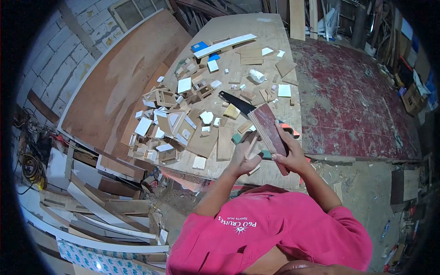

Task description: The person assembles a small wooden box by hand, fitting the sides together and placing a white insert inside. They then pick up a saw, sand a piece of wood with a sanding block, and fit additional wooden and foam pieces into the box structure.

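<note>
My right hand (pixel 292 153) grips a thick plywood block (pixel 270 130) with a reddish-brown face and layered edges, tilted above the table. My left hand (pixel 241 158) is closed on a thin wood strip (pixel 250 145), just left of the block. Behind the block lies a handsaw with a black blade (pixel 234 101). An orange and black handle (pixel 289 130) shows past the block, by my right fingers. A yellowish wood block (pixel 232 111) and a flat wood board (pixel 224 143) rest on the table near my left hand.
On the left of the worktable (pixel 256 27) is a pile of small wooden box shapes (pixel 165 98) and white-faced offcuts. A white bottle (pixel 257 76) lies farther back, near a long white strip (pixel 224 45). A large plywood sheet (pixel 119 68) leans at the left.
</note>
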Motion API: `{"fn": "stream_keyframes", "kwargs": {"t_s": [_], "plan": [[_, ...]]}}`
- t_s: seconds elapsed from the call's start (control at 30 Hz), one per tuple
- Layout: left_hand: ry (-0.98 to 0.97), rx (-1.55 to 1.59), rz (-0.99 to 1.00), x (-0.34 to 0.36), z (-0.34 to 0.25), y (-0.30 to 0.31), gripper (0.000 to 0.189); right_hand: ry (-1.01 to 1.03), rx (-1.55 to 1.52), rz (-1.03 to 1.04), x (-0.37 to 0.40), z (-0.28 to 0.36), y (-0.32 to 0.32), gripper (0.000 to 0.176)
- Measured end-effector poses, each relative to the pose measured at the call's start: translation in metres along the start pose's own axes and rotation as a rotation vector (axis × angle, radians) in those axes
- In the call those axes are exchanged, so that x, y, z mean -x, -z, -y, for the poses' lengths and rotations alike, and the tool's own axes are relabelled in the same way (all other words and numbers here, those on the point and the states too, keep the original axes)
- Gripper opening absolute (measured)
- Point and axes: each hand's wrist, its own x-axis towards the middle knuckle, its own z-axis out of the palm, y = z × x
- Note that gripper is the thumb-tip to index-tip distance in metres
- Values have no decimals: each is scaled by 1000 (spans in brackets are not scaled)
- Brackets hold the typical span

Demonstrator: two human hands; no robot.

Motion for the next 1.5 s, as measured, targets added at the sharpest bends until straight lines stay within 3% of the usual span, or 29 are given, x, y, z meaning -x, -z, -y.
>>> {"fn": "stream_keyframes", "kwargs": {"t_s": [0.07,0.1,0.13,0.2,0.27,0.3,0.33,0.4,0.47,0.53,0.6,0.67,0.73,0.77,0.8,0.87,0.9,0.93,1.0,1.03,1.1,1.2,1.33,1.5], "plan": [[-132,-172,-129,-4,16,0,51,40,14,-40,4,0,-5,97],[92,-216,34,-3,26,1,46,72,163,60,12,12,-7,96],[16,62,-48,5,39,0,37,101,310,163,18,20,-11,95],[148,197,-54,17,59,-8,34,46,327,226,21,11,-17,95],[101,-166,-78,15,38,-14,34,77,308,39,8,-22,-18,92],[-31,-252,15,8,41,-13,30,-25,196,-41,-4,-25,-14,88],[-28,-246,20,6,43,-14,30,-83,159,-59,-9,-29,-10,87],[207,-455,86,3,46,-13,30,-87,187,25,0,-28,-19,93],[-42,-544,-4,4,59,-11,35,4,223,162,10,0,-22,93],[130,-718,111,1,37,-8,35,150,177,122,2,-25,-16,94],[-29,-524,-22,3,28,-12,34,-169,12,-24,-15,-41,-10,94],[7,-506,-8,3,47,-18,34,-175,54,-50,-14,-41,-16,93],[-97,-496,-15,4,72,-19,32,199,194,46,2,-21,-31,91],[-402,-473,-105,1,83,-19,31,125,210,97,7,8,-28,90],[-402,-475,-103,0,75,-15,31,125,208,96,2,-5,-30,90],[155,-495,129,1,36,-8,31,187,214,-46,-13,-46,-26,89],[67,-423,-28,0,24,-12,34,-108,15,-5,-22,-50,-17,88],[11,-317,-75,1,25,-15,34,-129,38,-50,-28,-58,-13,86],[184,55,-12,1,24,-18,38,-161,-138,-32,-30,-84,-17,84],[184,53,-14,0,32,-21,38,-159,-140,-31,-29,-79,-17,84],[607,579,-35,-3,50,-27,47,-256,-563,-34,-21,-69,-18,83],[692,844,-22,-3,57,-19,53,-82,-365,-60,-10,-62,-22,84],[736,788,11,1,62,-24,38,61,-85,-3,-1,-41,-25,95],[894,868,40,2,80,-29,35,-36,144,-35,-9,-18,-18,93]]}}
